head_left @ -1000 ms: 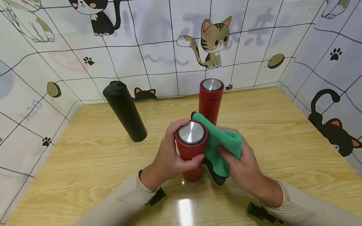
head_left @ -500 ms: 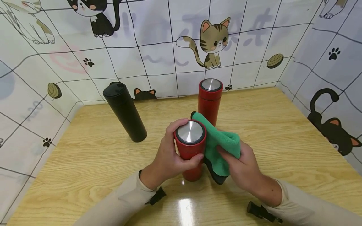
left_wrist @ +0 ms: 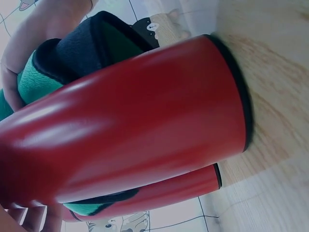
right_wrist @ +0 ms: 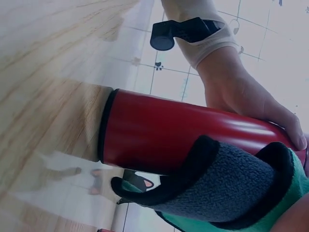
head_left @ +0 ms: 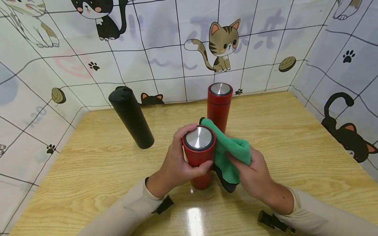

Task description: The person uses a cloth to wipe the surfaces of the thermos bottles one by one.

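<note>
In the head view my left hand (head_left: 180, 164) grips a red thermos bottle (head_left: 200, 164) near its top, thumb across the front. The bottle has a round silver lid and stands upright on the wooden table. My right hand (head_left: 257, 173) holds a green cloth (head_left: 230, 150) with a dark grey underside against the bottle's right side. From the right wrist view, the grey side of the cloth (right_wrist: 227, 183) lies along the red bottle (right_wrist: 164, 130). In the left wrist view the bottle's black base ring (left_wrist: 239, 92) is on the table, and the cloth (left_wrist: 82, 53) shows behind it.
A second red thermos (head_left: 220, 105) stands behind the cloth, partly hidden by it. To the left at the back is a black bottle (head_left: 131, 116). A cat-patterned backdrop (head_left: 162, 65) encloses the back and sides of the wooden table (head_left: 97, 177).
Both hands, the cloth and the bottles hold almost the same places. Only a very slight shift of the whole head view shows.
</note>
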`<state>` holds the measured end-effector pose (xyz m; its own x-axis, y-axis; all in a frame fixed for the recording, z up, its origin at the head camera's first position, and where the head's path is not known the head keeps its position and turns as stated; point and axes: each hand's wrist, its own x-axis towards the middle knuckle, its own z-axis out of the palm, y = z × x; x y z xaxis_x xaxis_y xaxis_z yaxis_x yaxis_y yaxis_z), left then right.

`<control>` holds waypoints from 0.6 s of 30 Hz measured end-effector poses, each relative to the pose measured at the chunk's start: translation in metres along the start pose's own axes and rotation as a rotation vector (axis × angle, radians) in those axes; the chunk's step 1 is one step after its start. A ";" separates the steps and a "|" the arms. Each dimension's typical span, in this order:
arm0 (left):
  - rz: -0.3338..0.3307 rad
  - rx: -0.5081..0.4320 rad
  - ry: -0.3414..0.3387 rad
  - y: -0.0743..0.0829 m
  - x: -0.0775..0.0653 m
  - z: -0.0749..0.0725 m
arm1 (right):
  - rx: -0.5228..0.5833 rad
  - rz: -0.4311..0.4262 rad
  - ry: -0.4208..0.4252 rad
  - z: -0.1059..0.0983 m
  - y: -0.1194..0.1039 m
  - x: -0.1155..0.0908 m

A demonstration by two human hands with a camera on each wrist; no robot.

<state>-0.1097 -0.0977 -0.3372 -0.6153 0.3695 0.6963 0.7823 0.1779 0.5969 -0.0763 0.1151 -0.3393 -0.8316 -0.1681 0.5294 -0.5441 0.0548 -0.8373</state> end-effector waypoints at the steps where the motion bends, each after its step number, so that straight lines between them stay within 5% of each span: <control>1: -0.001 0.000 -0.003 0.000 0.000 0.000 | 0.015 -0.022 0.012 0.000 0.000 0.000; 5: 0.004 0.005 -0.006 0.000 0.001 0.000 | 0.058 -0.086 0.016 0.001 0.002 0.001; 13: 0.011 0.009 0.001 -0.001 0.000 0.000 | -0.044 0.034 -0.066 -0.002 0.003 0.000; 18: 0.003 0.008 -0.005 0.000 0.000 0.000 | -0.022 -0.020 -0.020 -0.002 0.002 0.000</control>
<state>-0.1098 -0.0980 -0.3373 -0.6125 0.3747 0.6961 0.7850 0.1843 0.5915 -0.0778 0.1168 -0.3411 -0.8180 -0.1893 0.5433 -0.5635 0.0731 -0.8229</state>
